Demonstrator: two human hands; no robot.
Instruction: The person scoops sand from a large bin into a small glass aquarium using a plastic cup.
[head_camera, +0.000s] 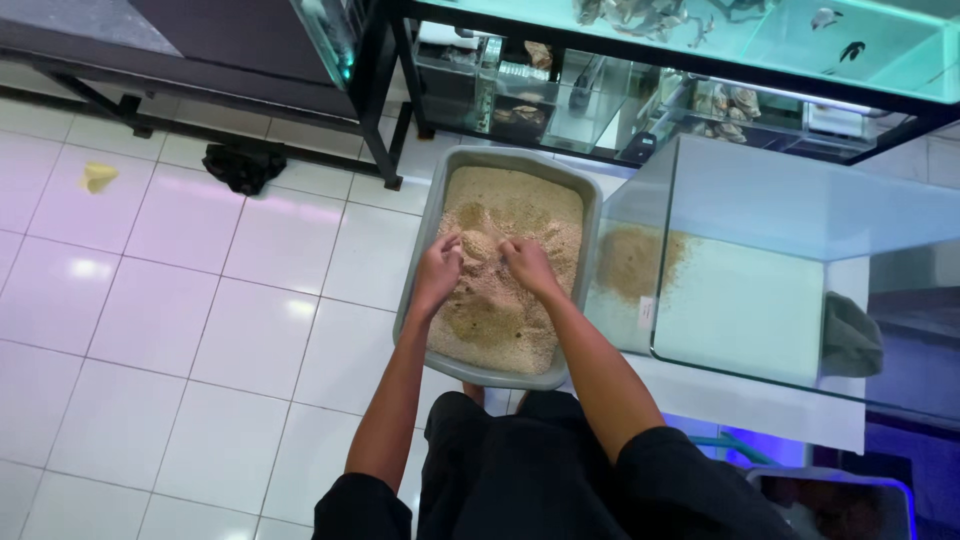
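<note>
Sand (510, 200) fills one grey tub (420, 262) on the white tiled floor (200, 330), seen from the head camera. Two hands work in it: the left hand (438, 268) and right hand (528, 265) press into the grains side by side near the tub's middle, fingers curled into the sand, gripping loose grains only. One glass tank (760, 250) stands just beside the tub's right edge, with one sand patch inside. Left of the tub lie open tiles, with one black cloth (243, 166) and one yellow scrap (98, 176) well apart.
</note>
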